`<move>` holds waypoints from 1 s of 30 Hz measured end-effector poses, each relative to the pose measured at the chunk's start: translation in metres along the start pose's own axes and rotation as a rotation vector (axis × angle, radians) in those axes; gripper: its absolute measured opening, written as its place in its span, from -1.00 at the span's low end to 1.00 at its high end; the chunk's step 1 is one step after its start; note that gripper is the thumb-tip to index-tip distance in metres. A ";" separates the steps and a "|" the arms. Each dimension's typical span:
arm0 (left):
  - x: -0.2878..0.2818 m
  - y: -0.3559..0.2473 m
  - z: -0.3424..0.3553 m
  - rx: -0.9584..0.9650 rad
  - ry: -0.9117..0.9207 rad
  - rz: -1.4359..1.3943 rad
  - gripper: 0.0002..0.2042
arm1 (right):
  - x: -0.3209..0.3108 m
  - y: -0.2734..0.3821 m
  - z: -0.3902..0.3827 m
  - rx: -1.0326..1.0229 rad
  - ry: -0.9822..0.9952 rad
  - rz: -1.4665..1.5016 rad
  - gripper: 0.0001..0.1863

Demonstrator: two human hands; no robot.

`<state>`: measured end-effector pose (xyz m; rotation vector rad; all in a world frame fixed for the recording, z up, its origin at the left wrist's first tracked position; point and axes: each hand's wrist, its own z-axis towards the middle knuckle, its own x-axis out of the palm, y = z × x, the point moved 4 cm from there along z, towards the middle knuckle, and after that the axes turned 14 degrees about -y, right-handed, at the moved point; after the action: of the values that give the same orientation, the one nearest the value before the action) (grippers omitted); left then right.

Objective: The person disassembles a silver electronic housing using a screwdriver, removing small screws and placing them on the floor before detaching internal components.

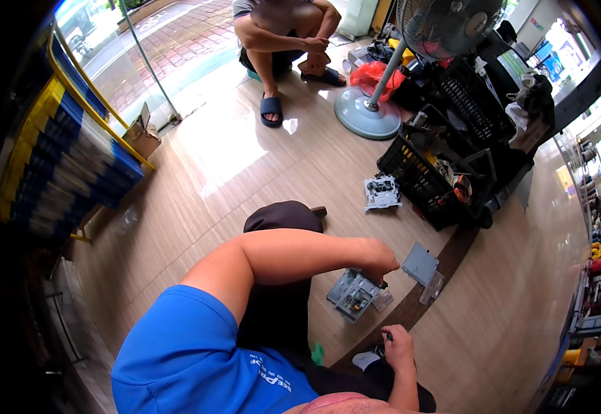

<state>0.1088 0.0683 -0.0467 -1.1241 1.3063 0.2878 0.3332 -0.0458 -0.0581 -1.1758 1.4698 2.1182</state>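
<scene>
My left hand point(378, 259) reaches across to an opened grey metal unit point(353, 295) on the floor, its inner parts showing. The fingers bend down at the unit's upper right edge, curled and partly hidden; a dark bit shows beneath them, too small to name. Lower down, my right hand point(400, 346) is closed around a small dark thing with a greenish tint point(388, 336), apart from the unit. A flat grey metal panel point(420, 263) lies to the right of my left hand, with a clear plate point(431, 288) beside it.
Further off lies a silvery mechanism point(382, 193) beside a black crate point(421, 181) of mixed parts. A standing fan point(367, 114) is behind it. Another person point(283, 41) squats at the far side. At left stands a yellow-framed rack point(73, 148); my dark-clothed knee point(283, 216) rises before me.
</scene>
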 end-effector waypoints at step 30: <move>-0.008 -0.003 -0.003 -0.015 0.097 0.017 -0.46 | -0.001 0.002 0.001 0.012 0.080 -0.044 -0.82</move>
<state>0.1069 0.0673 -0.0379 -1.1517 1.4018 0.2585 0.3317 -0.0458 -0.0559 -1.2908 1.4747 2.0525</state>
